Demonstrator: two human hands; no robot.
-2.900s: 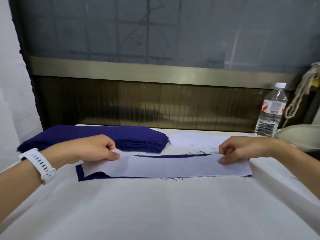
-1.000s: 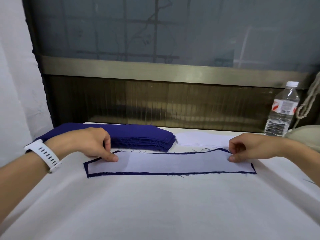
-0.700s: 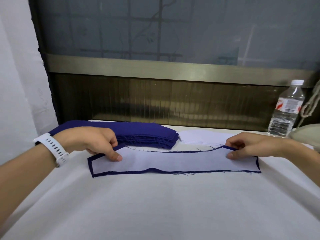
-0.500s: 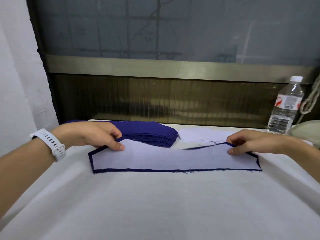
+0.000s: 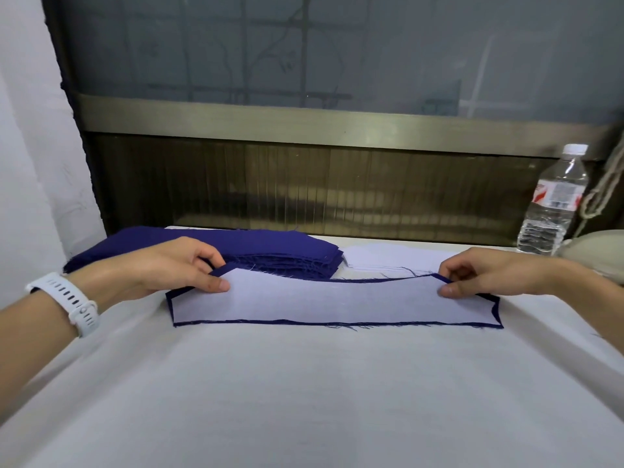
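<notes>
A long white interfacing strip point(image 5: 337, 304) lies on top of a navy fabric piece point(image 5: 337, 322) whose edge shows all round it, on the white padded table point(image 5: 304, 400). My left hand point(image 5: 175, 268), with a white watch on the wrist, pinches the far left corner of the two layers and lifts it slightly. My right hand point(image 5: 479, 271) pinches the far right corner the same way. The near edge of the pair lies flat on the table.
A stack of navy fabric pieces point(image 5: 270, 251) sits behind my left hand. White interfacing pieces point(image 5: 388, 258) lie beside it. A water bottle point(image 5: 553, 204) stands at the back right, next to a beige rounded object point(image 5: 597, 251). A window frame point(image 5: 304, 123) backs the table.
The white strip, first askew, now sits squarely on the navy piece. Both hands have gone from pressing the strip to pinching and raising the far corners.
</notes>
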